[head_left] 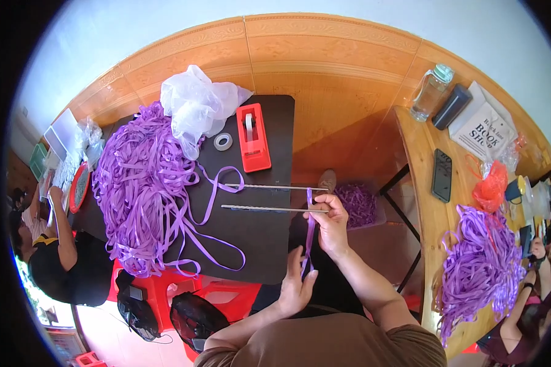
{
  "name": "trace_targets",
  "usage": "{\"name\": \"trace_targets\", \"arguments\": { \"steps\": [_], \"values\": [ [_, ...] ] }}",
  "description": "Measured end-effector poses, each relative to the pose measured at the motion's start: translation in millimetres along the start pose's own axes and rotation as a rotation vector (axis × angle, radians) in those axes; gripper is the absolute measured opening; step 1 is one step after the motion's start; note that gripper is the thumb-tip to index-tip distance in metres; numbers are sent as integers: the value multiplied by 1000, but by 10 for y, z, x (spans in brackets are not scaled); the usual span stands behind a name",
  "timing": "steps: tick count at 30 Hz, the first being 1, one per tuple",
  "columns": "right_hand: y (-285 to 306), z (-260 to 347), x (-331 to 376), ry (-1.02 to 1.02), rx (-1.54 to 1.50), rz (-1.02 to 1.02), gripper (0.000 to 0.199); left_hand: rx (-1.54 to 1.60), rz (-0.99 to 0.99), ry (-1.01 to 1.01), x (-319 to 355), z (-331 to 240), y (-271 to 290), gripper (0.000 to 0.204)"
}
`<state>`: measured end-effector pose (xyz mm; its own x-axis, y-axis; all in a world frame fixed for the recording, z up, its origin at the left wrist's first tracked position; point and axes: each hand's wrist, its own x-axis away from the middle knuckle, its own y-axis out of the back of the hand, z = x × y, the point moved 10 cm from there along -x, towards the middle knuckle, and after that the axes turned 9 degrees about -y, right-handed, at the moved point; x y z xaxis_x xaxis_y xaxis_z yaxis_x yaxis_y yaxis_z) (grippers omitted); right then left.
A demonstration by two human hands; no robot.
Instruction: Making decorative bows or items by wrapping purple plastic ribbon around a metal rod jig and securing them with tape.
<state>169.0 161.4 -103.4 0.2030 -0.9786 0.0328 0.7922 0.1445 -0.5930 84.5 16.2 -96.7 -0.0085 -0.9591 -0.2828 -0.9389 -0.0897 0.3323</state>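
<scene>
My right hand (329, 221) pinches the purple ribbon (310, 235) against the near rod (269, 209) at the black table (257, 244) edge, and my left hand (297, 286), closer to me, pinches its lower end, so the ribbon runs straight down toward me.

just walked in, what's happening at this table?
A person is working a purple ribbon strip between both hands. The right hand pinches it at the ends of two thin metal rods lying on the black table; the left hand holds its lower end. A big ribbon pile and a red tape dispenser sit nearby.
</scene>
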Motion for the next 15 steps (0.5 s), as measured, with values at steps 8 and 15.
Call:
{"name": "trace_targets", "arguments": {
  "steps": [8,15],
  "values": [
    [8,178,-35,126,284,-22,25,-59,3,-158,-239,-256,-10,51],
    [58,770,61,476,735,-123,15,-169,180,-709,-158,-976,32,29]
  ]
}}
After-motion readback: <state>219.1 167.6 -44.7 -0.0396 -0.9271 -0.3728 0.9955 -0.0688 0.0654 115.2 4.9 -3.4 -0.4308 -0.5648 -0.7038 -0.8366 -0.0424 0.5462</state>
